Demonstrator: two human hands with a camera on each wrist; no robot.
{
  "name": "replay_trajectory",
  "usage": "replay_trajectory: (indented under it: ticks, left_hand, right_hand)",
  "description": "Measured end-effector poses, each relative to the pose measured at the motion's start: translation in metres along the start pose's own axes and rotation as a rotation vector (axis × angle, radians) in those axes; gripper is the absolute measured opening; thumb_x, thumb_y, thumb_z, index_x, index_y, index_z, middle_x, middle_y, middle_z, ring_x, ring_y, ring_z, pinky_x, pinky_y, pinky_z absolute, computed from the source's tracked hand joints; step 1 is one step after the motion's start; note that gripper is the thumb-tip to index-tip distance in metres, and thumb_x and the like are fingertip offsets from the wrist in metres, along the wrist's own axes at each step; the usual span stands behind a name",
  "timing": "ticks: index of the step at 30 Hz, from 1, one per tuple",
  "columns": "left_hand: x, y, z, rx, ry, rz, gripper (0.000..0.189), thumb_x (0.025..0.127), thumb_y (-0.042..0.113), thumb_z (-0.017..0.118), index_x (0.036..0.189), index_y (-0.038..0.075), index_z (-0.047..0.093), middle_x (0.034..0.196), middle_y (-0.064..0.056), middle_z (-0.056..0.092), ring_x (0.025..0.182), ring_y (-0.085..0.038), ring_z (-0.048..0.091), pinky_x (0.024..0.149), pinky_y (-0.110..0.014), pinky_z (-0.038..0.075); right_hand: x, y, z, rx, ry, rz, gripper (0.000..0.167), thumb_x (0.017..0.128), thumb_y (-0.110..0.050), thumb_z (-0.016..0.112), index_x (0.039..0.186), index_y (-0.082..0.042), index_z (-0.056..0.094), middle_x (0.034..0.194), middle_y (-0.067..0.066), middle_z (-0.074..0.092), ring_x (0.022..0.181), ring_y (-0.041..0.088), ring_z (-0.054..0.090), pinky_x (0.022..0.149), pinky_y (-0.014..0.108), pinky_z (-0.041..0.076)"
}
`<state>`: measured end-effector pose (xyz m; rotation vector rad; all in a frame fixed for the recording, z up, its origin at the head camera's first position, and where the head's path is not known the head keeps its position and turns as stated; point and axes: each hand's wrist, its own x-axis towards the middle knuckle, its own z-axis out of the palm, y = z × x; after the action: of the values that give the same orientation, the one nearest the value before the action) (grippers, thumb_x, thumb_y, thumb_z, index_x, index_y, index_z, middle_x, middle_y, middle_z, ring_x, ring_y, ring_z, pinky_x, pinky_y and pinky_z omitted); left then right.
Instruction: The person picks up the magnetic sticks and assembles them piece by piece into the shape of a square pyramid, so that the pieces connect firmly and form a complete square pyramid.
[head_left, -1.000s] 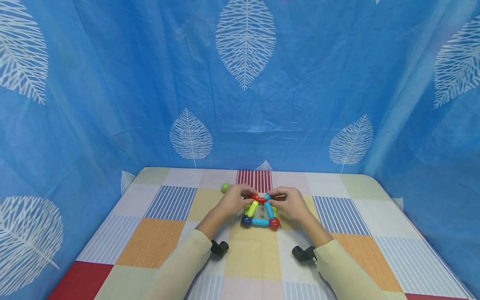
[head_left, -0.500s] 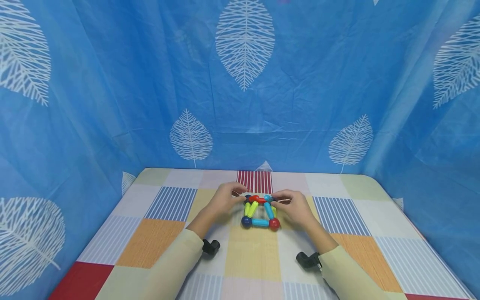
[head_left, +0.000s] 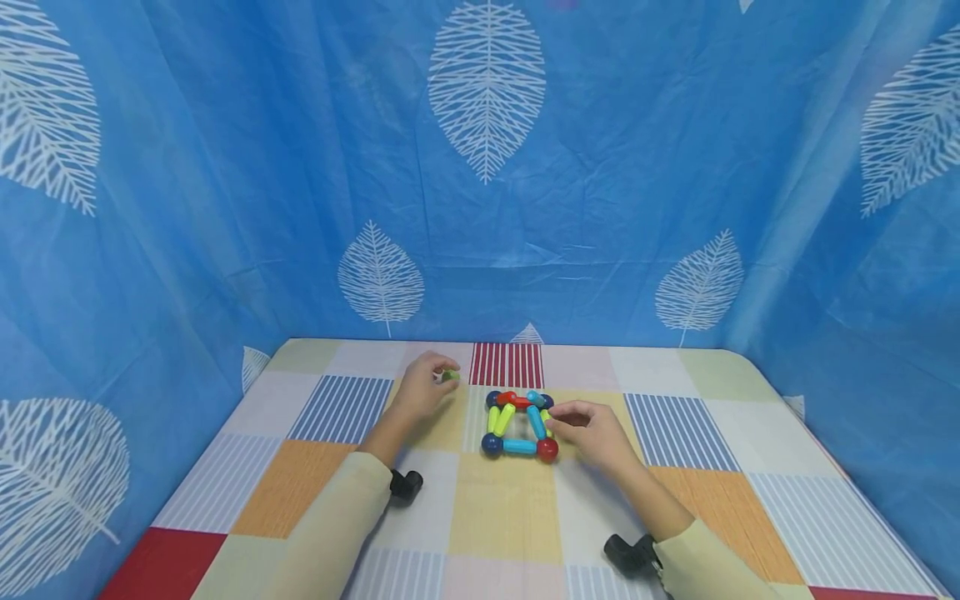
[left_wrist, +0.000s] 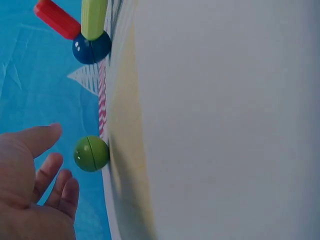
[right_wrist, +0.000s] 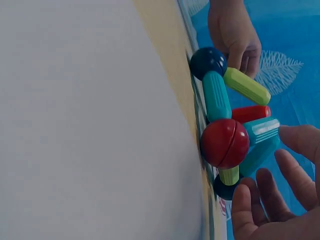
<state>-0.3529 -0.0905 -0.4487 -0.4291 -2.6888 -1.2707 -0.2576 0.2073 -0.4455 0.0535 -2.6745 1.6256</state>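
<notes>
My left hand (head_left: 422, 385) reaches toward a green ball (left_wrist: 91, 153) on the table; the left wrist view shows thumb and fingers spread just short of it. A frame of magnetic rods and balls stands right of it, with a red ball (head_left: 547, 450) and a dark blue ball (head_left: 492, 444) at its front corners and a light blue rod (head_left: 520, 446) between them. Yellow-green rods (head_left: 506, 418) and light blue rods slope up to red pieces (head_left: 520, 402) on top. Beside the frame's right side, my right hand (head_left: 597, 433) has loosely bent fingers close to the rods, gripping nothing.
A patchwork cloth (head_left: 506, 508) covers the table. Blue curtains (head_left: 600, 167) with white leaf prints close in the back and sides. Black wrist cameras (head_left: 406, 486) sit at both cuffs.
My left hand has left the frame's top and moved left to the green ball. My right hand has drawn back slightly, toward me and rightward. The frame stands where it was.
</notes>
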Motion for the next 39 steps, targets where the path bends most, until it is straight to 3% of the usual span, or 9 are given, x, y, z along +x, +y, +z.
replay_trajectory:
  ticks: [3, 10, 19, 30, 39]
  left_hand:
    - [0.003, -0.005, 0.000, 0.031, 0.008, -0.015, 0.027, 0.090, 0.008, 0.076, 0.116, 0.005, 0.072, 0.117, -0.016, 0.065, 0.111, -0.034, 0.062, 0.097, -0.048, 0.053]
    - [0.009, -0.011, 0.006, -0.058, -0.023, -0.104, 0.036, 0.089, 0.006, 0.077, 0.124, 0.000, 0.068, 0.123, -0.022, 0.063, 0.108, -0.035, 0.065, 0.095, -0.048, 0.054]
    - [0.011, -0.013, 0.011, -0.134, -0.016, -0.192, 0.035, 0.091, 0.006, 0.075, 0.124, -0.001, 0.068, 0.120, -0.020, 0.067, 0.107, -0.032, 0.066, 0.088, -0.040, 0.057]
    - [0.012, -0.014, 0.012, -0.128, -0.020, -0.225, 0.028, 0.092, 0.007, 0.074, 0.119, 0.002, 0.070, 0.113, -0.016, 0.069, 0.103, -0.029, 0.064, 0.088, -0.040, 0.055]
    - [0.012, -0.014, 0.008, -0.105, -0.029, -0.203, 0.027, 0.091, 0.007, 0.075, 0.117, 0.003, 0.071, 0.114, -0.016, 0.069, 0.103, -0.029, 0.065, 0.087, -0.040, 0.056]
  right_hand:
    - [-0.006, 0.000, 0.001, 0.024, -0.017, 0.018, 0.027, 0.090, -0.019, 0.080, 0.112, -0.004, 0.075, 0.115, 0.013, 0.075, 0.099, 0.014, 0.069, 0.082, 0.021, 0.054]
    - [-0.016, 0.000, 0.005, 0.034, -0.076, 0.075, 0.034, 0.083, -0.016, 0.085, 0.112, -0.003, 0.073, 0.107, 0.011, 0.075, 0.094, 0.017, 0.069, 0.075, 0.027, 0.055]
    - [-0.021, 0.000, 0.008, 0.006, -0.105, 0.088, 0.038, 0.078, -0.010, 0.088, 0.111, 0.000, 0.072, 0.101, 0.008, 0.075, 0.089, 0.017, 0.068, 0.075, 0.029, 0.059]
    - [-0.019, 0.001, 0.007, -0.003, -0.114, 0.092, 0.035, 0.078, -0.006, 0.087, 0.109, 0.001, 0.072, 0.096, 0.008, 0.074, 0.085, 0.016, 0.065, 0.070, 0.023, 0.056]
    - [-0.016, 0.000, 0.007, 0.013, -0.128, 0.089, 0.033, 0.079, 0.000, 0.084, 0.109, 0.003, 0.071, 0.096, 0.010, 0.072, 0.085, 0.017, 0.064, 0.069, 0.022, 0.055]
